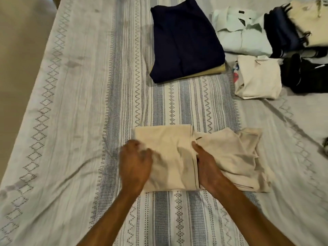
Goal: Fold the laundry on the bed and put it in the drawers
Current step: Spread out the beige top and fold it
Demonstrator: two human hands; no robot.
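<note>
Lying lengthwise left-right, the cream garment point(168, 157) is gripped by left hand point(135, 164) fingers, right hand point(206, 164) pressing.

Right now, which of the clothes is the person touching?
The cream garment nearest the camera: both hands rest on it. The folded navy, pale green and white ones lie untouched farther away.

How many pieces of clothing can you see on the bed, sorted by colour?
Cream or beige: 4 (the garment being folded, a beige piece under the navy one, a small folded cream piece, a cream piece at top right)
Navy: 2 (a folded navy garment, a navy piece in the right pile)
Pale green: 1 (a collared shirt)
Black: 1 (a black bundle)
Total: 8 that can be told apart
</note>
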